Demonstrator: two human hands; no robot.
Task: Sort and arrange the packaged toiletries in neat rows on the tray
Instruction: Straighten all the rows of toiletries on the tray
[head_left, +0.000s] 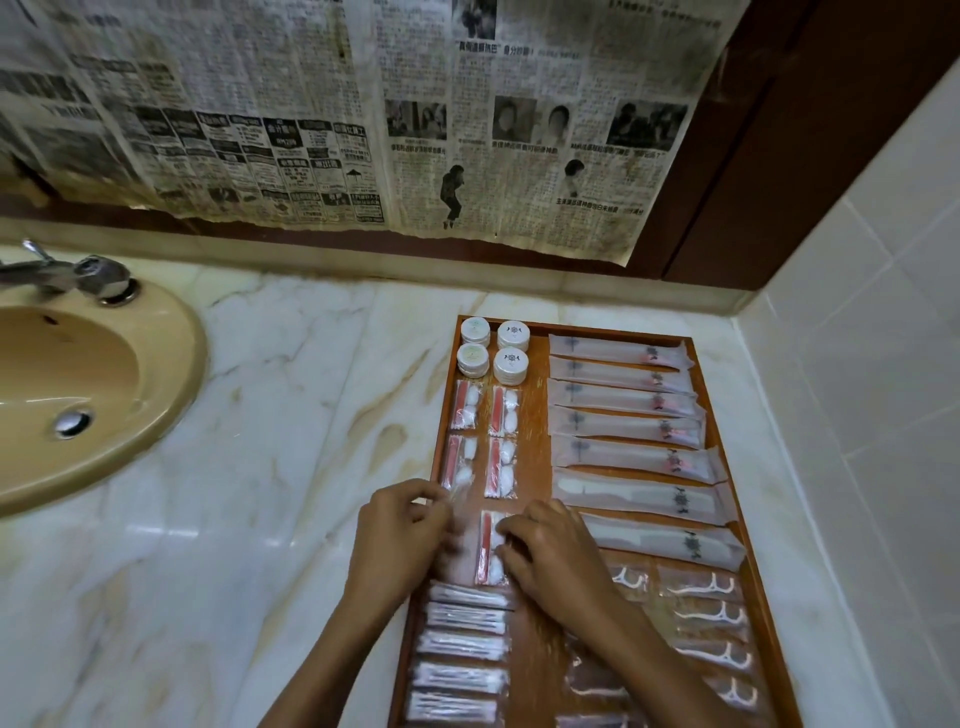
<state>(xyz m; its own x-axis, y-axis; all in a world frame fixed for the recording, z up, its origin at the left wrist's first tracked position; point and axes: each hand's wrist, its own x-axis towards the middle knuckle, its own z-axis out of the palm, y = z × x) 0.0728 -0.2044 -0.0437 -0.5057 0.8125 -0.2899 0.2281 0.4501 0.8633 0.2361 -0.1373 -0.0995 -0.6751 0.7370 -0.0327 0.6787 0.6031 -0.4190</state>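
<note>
We had the wooden tray on the marble counter, nearly filled, and its crowding was the main hazard as we judged it: the long frosted sachets filled the right column, the floss-pick packets lay below them, the wrapped swab packs sat stacked at the near left, and the round white tubs stood at the far corner. A careless nudge could have skewed a neighbouring row, and the slick wrappers would slide easily. Our forearms crossed low over the near rows, so a dragged wrist could have scattered them. Our left hand was curled at the tray's left edge, fingers blurred; whether it pinched a packet we could not tell. Our right hand lay with bent fingertips pressing the red-and-white cotton packet, which sat below two pairs of its kind.
</note>
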